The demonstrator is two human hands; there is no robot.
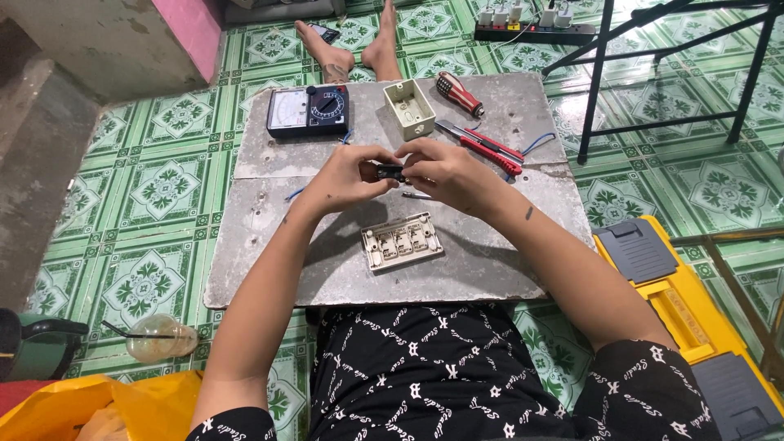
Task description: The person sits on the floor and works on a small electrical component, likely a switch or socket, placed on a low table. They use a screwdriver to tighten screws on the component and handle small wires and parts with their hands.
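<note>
Meter: a black meter (308, 111) lies at the far left of the grey board (474, 278).
Left hand (347, 175): fingers pinched shut on a small black part (390, 171).
Right hand (445, 171): fingers closed on the same part, above the white switch plate (401, 242).
Tools: a screwdriver (460, 93) and a red knife (482, 145) lie to the right.

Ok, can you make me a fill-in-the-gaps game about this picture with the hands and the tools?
1. Both hands, the left hand and the right hand, hold one small ____ part.
2. The switch plate lies ____ to the person than the hands.
3. The screwdriver has a red and ____ handle.
4. The meter lies to the ____ of the beige box.

Missing words: black; nearer; black; left
</note>
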